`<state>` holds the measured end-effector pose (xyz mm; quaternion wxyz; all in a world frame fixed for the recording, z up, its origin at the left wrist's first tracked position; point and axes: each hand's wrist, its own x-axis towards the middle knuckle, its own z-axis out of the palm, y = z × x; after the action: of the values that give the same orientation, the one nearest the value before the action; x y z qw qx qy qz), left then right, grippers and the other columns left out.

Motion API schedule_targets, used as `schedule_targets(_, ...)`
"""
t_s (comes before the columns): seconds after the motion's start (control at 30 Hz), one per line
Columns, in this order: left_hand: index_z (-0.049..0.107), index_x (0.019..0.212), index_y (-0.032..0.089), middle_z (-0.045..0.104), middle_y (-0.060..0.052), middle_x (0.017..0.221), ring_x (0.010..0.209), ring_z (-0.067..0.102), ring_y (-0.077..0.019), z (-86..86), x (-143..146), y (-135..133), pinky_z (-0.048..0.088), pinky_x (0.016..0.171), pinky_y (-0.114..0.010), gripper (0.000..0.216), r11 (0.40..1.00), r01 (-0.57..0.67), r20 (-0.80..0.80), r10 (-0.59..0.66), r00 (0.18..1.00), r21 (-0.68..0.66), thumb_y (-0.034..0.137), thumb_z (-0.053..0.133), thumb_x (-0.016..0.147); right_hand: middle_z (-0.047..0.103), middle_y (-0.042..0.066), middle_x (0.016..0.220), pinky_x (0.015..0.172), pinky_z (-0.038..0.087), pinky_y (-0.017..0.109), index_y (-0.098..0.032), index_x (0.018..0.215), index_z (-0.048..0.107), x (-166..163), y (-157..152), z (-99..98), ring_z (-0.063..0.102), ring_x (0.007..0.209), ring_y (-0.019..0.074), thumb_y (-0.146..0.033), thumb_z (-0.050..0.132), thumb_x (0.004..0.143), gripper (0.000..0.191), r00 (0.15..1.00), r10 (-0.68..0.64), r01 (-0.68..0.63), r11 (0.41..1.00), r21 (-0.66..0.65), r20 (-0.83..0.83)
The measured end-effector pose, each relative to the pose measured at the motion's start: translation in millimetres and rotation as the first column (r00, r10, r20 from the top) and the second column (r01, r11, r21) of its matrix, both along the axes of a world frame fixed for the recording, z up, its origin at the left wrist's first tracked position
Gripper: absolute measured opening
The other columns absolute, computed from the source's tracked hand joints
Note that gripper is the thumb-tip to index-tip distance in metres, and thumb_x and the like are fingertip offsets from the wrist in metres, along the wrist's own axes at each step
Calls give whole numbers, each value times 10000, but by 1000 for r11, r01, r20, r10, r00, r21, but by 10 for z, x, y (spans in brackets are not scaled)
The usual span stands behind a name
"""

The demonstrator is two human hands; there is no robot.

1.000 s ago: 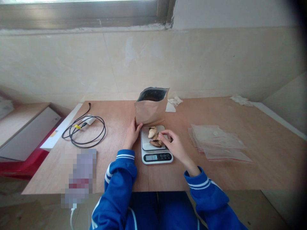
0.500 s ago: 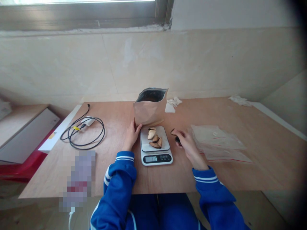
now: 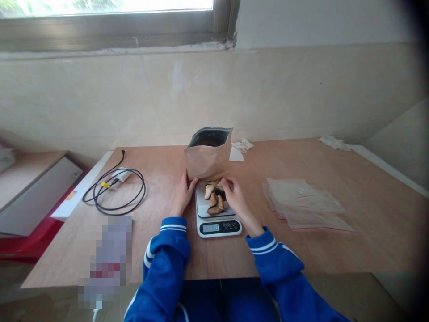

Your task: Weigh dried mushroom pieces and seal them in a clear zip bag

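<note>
Kitchen scale (image 3: 217, 213) sits on the bench (image 3: 335, 250) directly in front of the person, long axis running away from the body, display end nearest. Readout lit; digits too small to trust.

Dried pieces (image 3: 214, 199) on the scale platform: about four can be counted, tan to dark brown, bunched at the far right part of the platform. Exact count uncertain where the hand covers them.

One kraft pouch (image 3: 208, 156) stands upright just behind the scale, mouth open and facing up, dark lining visible. Its base is touching or nearly touching the scale's far edge; cannot tell which.

Left hand (image 3: 183, 193): palm down on the bench at the scale's left far corner, fingers extended toward the pouch's lower left corner, thumb against it. Grip loose, not closed round anything.

Right hand (image 3: 234, 199): reaches in from the right over the platform, wrist low, fingers curled down onto the pieces at the far edge. Fingertips pinched together among them; whether the grip actually holds one cannot be told.

Both forearms in blue sleeves with white cuff stripes, angled inward toward the scale.

Elsewhere on the bench: one stack of clear zip bags (image 3: 304, 203) to the right, well apart; one coiled black cable (image 3: 115, 190) to the left; two crumpled bits of paper (image 3: 243, 145) by the wall.
</note>
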<state>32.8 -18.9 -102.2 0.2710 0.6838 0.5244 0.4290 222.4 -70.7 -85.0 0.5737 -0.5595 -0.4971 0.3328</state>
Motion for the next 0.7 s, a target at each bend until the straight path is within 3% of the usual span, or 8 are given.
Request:
schedule_targets(0.17, 419, 1331, 209, 587, -111, 1262, 1198, 537, -243, 4, -1, -3, 434, 978, -394, 506, 1000, 8, -11, -8, 1000, 5, 471, 470, 900, 661, 71, 899, 861, 494, 381, -200, 901, 510, 54, -30, 104, 648, 886, 210, -588, 580, 772, 415, 990, -55, 61, 997, 38, -131)
schedule_targets(0.3, 427, 1323, 206, 608, -109, 1224, 1161, 561, -241, 4, -4, -4, 441, 961, -391, 501, 1000, -9, -31, 9, 999, -2, 466, 477, 898, 667, 58, 896, 839, 505, 381, -198, 914, 536, 202, -68, 127, 651, 877, 210, -568, 614, 755, 410, 958, -179, 191, 981, 36, -224)
schedule_targets(0.5, 452, 1291, 205, 621, -102, 1189, 1137, 570, -233, 8, -3, -7, 450, 942, -380, 473, 1000, 1, -17, -1, 1000, 13, 466, 475, 898, 645, 19, 874, 676, 542, 304, -208, 859, 566, 449, -237, -18, 648, 784, 172, -527, 647, 752, 346, 898, -223, 219, 974, -52, -381)
schedule_targets(0.7, 477, 1253, 194, 631, -103, 1154, 1098, 589, -233, 20, -4, -23, 453, 928, -382, 451, 1000, -3, -19, 3, 1000, -3, 470, 478, 896, 675, 44, 865, 567, 513, 256, -179, 918, 601, 583, -567, -244, 638, 729, 161, -538, 688, 718, 420, 914, -283, 257, 958, -124, -292)
